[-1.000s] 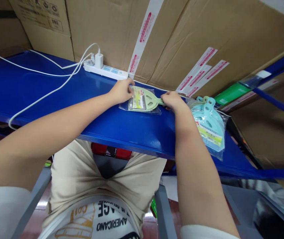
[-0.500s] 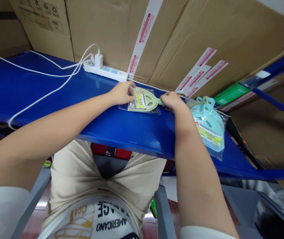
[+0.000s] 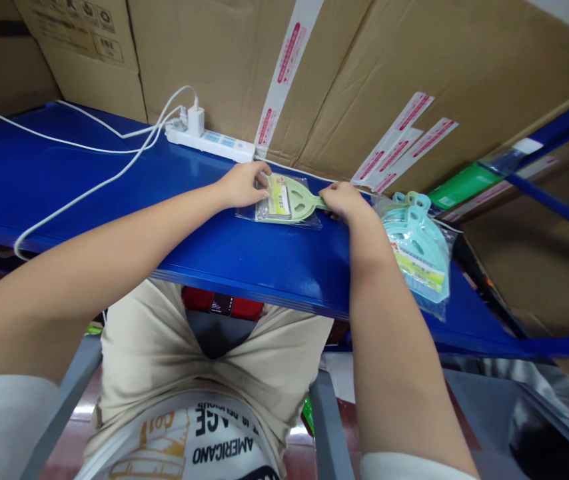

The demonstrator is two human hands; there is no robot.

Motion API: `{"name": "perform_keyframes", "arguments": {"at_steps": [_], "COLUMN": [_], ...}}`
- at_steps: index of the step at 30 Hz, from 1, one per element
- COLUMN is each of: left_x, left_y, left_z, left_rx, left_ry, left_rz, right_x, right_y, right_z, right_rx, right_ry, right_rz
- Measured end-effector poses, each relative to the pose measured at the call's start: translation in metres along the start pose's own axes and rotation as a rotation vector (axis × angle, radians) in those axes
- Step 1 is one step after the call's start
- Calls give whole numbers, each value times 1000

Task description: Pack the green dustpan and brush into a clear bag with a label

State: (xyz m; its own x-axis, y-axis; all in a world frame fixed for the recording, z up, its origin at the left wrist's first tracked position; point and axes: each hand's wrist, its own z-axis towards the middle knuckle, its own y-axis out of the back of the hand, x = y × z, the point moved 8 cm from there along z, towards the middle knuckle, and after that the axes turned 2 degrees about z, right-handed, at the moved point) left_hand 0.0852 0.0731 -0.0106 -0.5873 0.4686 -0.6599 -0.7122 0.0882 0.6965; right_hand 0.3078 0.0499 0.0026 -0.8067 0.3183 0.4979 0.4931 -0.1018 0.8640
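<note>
A pale green plastic scoop in a clear bag lies on the blue table. My left hand pinches the bag's left end, fingers closed on it. My right hand grips the scoop's handle end through the plastic at the right. Both forearms reach forward over the table's front edge.
A stack of light blue bagged scoops lies just right of my right wrist. A white power strip with a charger and white cables sits at the back left. Taped cardboard boxes stand along the back. A phone lies under the table.
The green scoop has shifted slightly inside the bag between my hands; both hands stay at its ends. The view has barely moved.
</note>
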Motion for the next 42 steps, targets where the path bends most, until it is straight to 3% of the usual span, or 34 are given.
{"name": "perform_keyframes", "arguments": {"at_steps": [14,21,33,42], "left_x": [-4,-10,2,-3], "left_y": [-2,-5,-3,-4], "left_z": [-2,-7,-3,-2], "left_rx": [38,111,116,114], "left_ry": [10,-13,-55,-53], "left_rz": [31,2,-35,-62], "right_x": [1,1,1,-2], "right_y": [0,0,0,-2], "right_z": [-1,-2,-1,-4], "right_rx": [-5,-1,0,34], "right_ry": [0,-4,2,-66], "right_rz": [6,12,15,129]}}
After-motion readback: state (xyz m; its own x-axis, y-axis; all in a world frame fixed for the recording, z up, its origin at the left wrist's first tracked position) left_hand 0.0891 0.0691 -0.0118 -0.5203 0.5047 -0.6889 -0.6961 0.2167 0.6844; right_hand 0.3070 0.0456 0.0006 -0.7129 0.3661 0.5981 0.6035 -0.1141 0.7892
